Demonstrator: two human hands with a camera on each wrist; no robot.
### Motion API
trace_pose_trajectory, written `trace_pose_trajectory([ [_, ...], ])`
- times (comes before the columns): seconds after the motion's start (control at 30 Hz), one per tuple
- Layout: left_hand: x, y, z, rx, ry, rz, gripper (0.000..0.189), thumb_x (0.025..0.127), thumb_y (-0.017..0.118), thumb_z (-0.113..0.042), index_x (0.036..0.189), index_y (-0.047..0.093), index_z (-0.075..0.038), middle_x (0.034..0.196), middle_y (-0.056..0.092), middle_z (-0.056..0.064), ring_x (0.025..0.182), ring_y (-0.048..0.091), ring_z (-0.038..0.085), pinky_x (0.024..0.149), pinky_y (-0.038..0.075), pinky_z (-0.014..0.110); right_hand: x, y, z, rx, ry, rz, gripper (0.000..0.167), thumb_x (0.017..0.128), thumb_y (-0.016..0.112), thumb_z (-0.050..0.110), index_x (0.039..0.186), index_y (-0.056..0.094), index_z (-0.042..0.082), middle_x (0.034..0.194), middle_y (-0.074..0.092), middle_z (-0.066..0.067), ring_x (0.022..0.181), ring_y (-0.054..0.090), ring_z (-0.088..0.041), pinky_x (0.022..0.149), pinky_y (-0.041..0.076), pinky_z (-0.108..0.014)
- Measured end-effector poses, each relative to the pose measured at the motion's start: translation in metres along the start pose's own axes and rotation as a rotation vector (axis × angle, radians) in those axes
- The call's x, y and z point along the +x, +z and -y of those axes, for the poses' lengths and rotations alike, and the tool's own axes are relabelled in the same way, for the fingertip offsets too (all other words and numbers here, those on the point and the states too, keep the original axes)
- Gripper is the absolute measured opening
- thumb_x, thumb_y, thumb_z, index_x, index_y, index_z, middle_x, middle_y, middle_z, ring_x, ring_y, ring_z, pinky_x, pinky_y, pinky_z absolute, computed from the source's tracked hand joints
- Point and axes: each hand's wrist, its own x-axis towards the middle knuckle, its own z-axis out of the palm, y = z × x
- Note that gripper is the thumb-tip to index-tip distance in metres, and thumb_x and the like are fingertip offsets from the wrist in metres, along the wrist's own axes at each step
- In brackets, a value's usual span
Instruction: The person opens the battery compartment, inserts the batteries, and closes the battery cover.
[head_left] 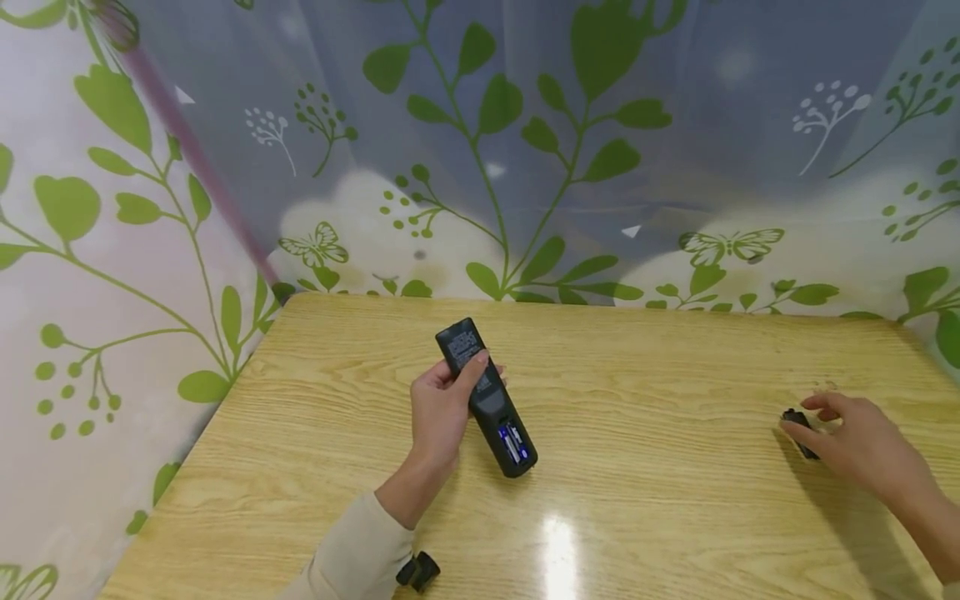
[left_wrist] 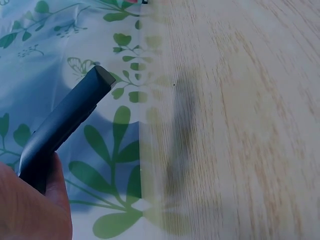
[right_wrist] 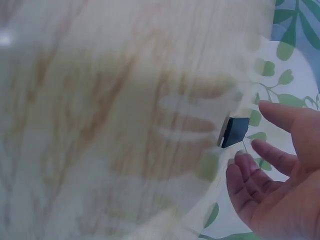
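Observation:
In the head view my left hand [head_left: 442,412] grips a black remote control [head_left: 487,400] with its back turned up, thumb across the label. Its battery compartment is uncovered, and blue-and-silver batteries [head_left: 513,443] lie inside. The left wrist view shows the remote [left_wrist: 65,122] from the side, rising out of the hand [left_wrist: 35,207]. Far to the right, a small black battery cover [head_left: 799,432] sits on the table by my right hand [head_left: 862,433]. From the right wrist, the thumb and fingers of that hand [right_wrist: 280,170] are spread near the cover [right_wrist: 236,132], with a gap visible between.
The wood-grain table [head_left: 637,375] runs back to a curtain [head_left: 525,167] printed with leaves and butterflies, which also hangs along the left side. A small black device [head_left: 418,572] is at the left sleeve.

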Motion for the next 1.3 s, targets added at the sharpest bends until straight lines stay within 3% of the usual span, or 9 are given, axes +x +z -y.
trace_pose_trajectory([
  [0.33, 0.0, 0.0, 0.002, 0.002, 0.004, 0.0, 0.035, 0.091, 0.067, -0.02, 0.113, 0.063, 0.007, 0.1, 0.068, 0.025, 0.09, 0.069, 0.032, 0.079, 0.056, 0.037, -0.001, 0.003, -0.001, -0.098, 0.06, 0.022, 0.081, 0.094, 0.05, 0.056, 0.121, 0.043, -0.02, 0.102, 0.051, -0.038, 0.095, 0.042, -0.052, 0.063, 0.045, -0.053],
  [0.63, 0.0, -0.002, 0.004, 0.01, 0.005, -0.005, 0.035, 0.091, 0.067, -0.021, 0.112, 0.062, 0.008, 0.1, 0.067, 0.027, 0.092, 0.067, 0.037, 0.077, 0.056, 0.036, 0.002, 0.005, -0.004, -0.108, 0.016, 0.013, 0.07, 0.095, 0.056, 0.046, 0.116, 0.048, -0.02, 0.096, 0.055, -0.034, 0.091, 0.049, -0.051, 0.067, 0.045, -0.056],
  [1.03, -0.001, -0.002, 0.005, -0.004, -0.004, -0.022, 0.037, 0.091, 0.068, -0.02, 0.113, 0.062, 0.009, 0.102, 0.066, 0.029, 0.088, 0.069, 0.031, 0.076, 0.057, 0.037, 0.005, 0.005, 0.0, -0.103, 0.049, 0.036, 0.061, 0.093, 0.062, 0.035, 0.115, 0.05, -0.02, 0.099, 0.057, -0.037, 0.084, 0.058, -0.049, 0.062, 0.048, -0.051],
  [1.3, -0.002, -0.004, 0.005, -0.001, -0.001, -0.009, 0.038, 0.091, 0.067, -0.02, 0.115, 0.061, 0.009, 0.103, 0.066, 0.028, 0.087, 0.07, 0.03, 0.077, 0.056, 0.037, 0.0, 0.004, 0.011, -0.086, 0.071, 0.001, 0.072, 0.094, 0.053, 0.051, 0.122, 0.048, -0.015, 0.099, 0.06, -0.027, 0.072, 0.061, -0.032, 0.052, 0.046, -0.04],
])
